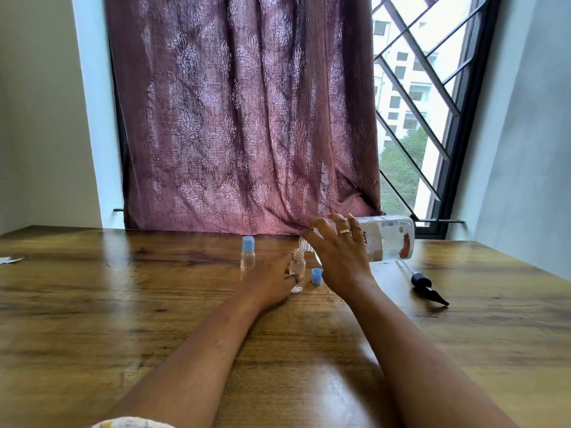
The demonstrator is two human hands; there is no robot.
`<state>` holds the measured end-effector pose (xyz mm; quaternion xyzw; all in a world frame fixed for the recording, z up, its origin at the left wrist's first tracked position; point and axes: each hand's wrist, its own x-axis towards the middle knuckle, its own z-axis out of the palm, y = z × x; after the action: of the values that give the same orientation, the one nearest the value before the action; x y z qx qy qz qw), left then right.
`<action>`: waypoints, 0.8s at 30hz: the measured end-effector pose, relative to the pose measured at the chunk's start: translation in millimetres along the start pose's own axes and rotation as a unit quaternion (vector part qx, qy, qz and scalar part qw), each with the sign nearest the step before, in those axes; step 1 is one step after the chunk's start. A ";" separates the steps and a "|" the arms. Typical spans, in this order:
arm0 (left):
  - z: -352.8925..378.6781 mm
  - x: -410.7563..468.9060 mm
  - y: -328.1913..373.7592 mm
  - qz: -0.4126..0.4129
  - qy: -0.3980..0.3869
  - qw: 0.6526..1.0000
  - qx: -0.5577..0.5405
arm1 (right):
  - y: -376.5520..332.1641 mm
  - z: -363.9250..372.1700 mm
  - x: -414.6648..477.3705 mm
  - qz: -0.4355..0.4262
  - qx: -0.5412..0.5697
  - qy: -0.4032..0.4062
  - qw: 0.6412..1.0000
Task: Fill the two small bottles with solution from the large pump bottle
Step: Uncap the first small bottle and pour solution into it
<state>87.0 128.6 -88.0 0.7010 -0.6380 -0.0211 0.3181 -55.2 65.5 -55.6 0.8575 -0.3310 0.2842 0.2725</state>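
Nearest the camera, two bare forearms reached out over the wooden table (pixel 92 304), a scrap of pale sleeve (pixel 129 423) showing at the bottom edge. The left hand (pixel 272 281) lay low on the tabletop with its fingers curled around the open small bottle (pixel 297 267), pinching it near the base, most likely to keep so light a thing from tipping or sliding while liquid came in. The right hand (pixel 336 251) was wrapped around the neck end of the large bottle (pixel 386 237), fingers spread over its shoulder; a ring (pixel 344 231) showed on one finger. That bottle was held almost on its side, base towards the window (pixel 417 103), its threaded mouth (pixel 304 244) just above and seemingly touching the small bottle's mouth, so it served for pouring, not pumping. Whether liquid was flowing could not be made out through the blur.

The pump head (pixel 425 284) with its tube lay on the table to the right, well apart, evidently unscrewed to free the mouth. A blue cap (pixel 317 276) sat just beside the open bottle, within easy reach for closing. The second small bottle (pixel 247 254) stood upright to the left, near the curtain (pixel 241 118), its blue cap on; whether it held liquid could not be told. I judged the task about midway, the narrow mouth making spills the main risk
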 end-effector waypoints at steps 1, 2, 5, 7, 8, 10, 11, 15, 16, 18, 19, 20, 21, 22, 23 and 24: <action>0.0 0.1 0.0 0.000 -0.001 1.000 0.001 | 0.1 0.0 0.2 0.000 0.001 0.000 1.000; 0.0 -0.2 -0.1 0.000 0.000 1.000 0.002 | 0.0 0.2 0.3 -0.001 0.002 0.001 1.000; 0.4 -0.2 0.0 -0.002 0.002 1.000 0.000 | -0.4 0.1 0.1 -0.001 0.008 0.005 1.000; 0.8 0.6 -0.6 -0.001 0.003 1.000 -0.003 | -0.2 0.1 0.0 -0.001 0.007 0.003 1.000; 0.9 0.9 -0.9 0.000 0.003 1.000 -0.004 | 0.0 0.1 0.3 -0.001 0.007 0.002 1.000; 1.2 0.9 -1.9 0.004 0.000 1.000 -0.009 | 0.2 0.0 0.5 -0.001 0.009 -0.002 1.000; 1.3 0.7 -2.6 0.006 0.000 1.000 -0.013 | 0.1 -0.2 0.6 -0.001 0.010 -0.002 1.000; 1.3 0.2 -3.6 0.006 -0.001 1.000 -0.019 | -0.2 -0.1 0.3 0.000 0.012 -0.002 1.000; 1.4 0.3 -3.6 0.005 -0.002 1.000 -0.020 | -0.1 0.0 0.2 0.000 0.012 -0.001 1.000; 1.7 0.4 -3.5 0.004 -0.001 1.000 -0.015 | -0.1 0.0 0.0 -0.002 0.008 -0.002 1.000; 1.8 0.5 -3.5 0.007 0.002 1.000 -0.011 | -0.1 -0.1 0.0 -0.002 0.007 -0.002 1.000; 1.9 0.5 -3.4 0.009 0.005 1.000 -0.008 | -0.2 -0.1 0.0 -0.002 0.007 -0.002 1.000; 1.8 0.4 -3.3 0.012 0.008 1.000 -0.007 | -0.3 -0.2 0.1 -0.002 0.007 -0.002 1.000; 1.9 0.3 -3.1 0.014 0.009 1.000 -0.008 | -0.3 -0.2 0.0 -0.001 0.008 -0.003 1.000; 1.8 0.2 -3.0 0.014 0.009 1.000 -0.009 | -0.3 0.0 0.1 0.000 0.010 -0.003 1.000; 1.7 0.2 -3.0 0.013 0.008 1.000 -0.011 | -0.3 0.1 0.3 0.001 0.012 -0.003 1.000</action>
<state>89.0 127.6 -90.7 0.6889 -0.6443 -0.0183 0.3316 -54.8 65.5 -55.6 0.8612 -0.3293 0.2857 0.2612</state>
